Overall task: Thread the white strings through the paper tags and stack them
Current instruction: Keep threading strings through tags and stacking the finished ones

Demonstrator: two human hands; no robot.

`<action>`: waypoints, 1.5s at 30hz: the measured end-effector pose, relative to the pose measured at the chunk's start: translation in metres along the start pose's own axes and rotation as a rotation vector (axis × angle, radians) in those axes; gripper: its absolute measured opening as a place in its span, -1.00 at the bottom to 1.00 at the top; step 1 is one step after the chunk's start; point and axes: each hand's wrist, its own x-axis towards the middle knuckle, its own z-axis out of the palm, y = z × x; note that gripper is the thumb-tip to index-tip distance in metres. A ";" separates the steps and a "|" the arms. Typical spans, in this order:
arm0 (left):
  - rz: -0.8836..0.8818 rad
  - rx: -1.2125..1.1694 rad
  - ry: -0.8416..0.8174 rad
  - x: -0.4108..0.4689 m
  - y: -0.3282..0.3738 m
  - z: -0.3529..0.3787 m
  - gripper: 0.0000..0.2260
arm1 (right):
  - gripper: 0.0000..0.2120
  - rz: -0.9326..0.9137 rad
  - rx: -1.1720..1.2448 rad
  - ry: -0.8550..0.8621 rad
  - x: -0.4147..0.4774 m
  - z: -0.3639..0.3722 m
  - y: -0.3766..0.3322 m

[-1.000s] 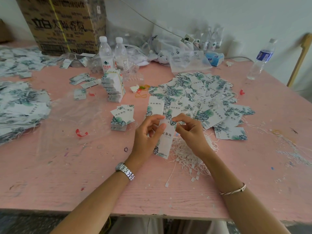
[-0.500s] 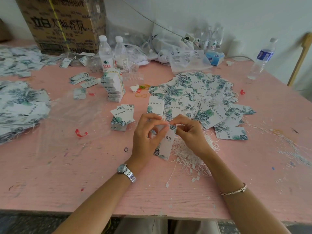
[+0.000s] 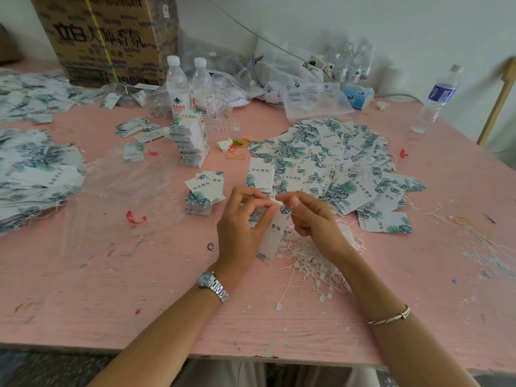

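My left hand [image 3: 241, 222] pinches the top of a white paper tag [image 3: 272, 236] with a green leaf print, held upright above the table. My right hand [image 3: 312, 219] pinches a thin white string at the tag's top hole, fingertips touching those of the left. A tangle of loose white strings [image 3: 310, 261] lies on the table under my right wrist. A wide spread of unthreaded tags [image 3: 335, 163] covers the table beyond my hands. A small neat stack of tags [image 3: 203, 195] sits just left of my hands.
A tall tag stack [image 3: 191, 141] and two water bottles [image 3: 190, 85] stand at centre back, with a cardboard box [image 3: 109, 37] behind. Threaded tag heaps [image 3: 33, 174] lie far left on plastic sheet. Another bottle [image 3: 437, 99] stands at back right. The pink table's front edge [image 3: 251, 356] is near me.
Both hands have risen slightly and closed together at the tag's top; the tag hangs more upright and lower part swings toward me.
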 end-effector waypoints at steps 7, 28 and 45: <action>0.017 0.017 0.003 0.000 0.002 0.001 -0.86 | -0.90 -0.040 -0.036 -0.018 0.000 0.000 -0.002; -0.288 0.781 -0.108 0.014 -0.030 -0.031 -0.67 | -0.90 0.052 0.076 0.058 -0.001 -0.001 -0.002; 0.107 0.633 0.368 0.018 -0.031 -0.039 -0.88 | -0.89 0.056 0.055 0.096 0.000 -0.004 0.000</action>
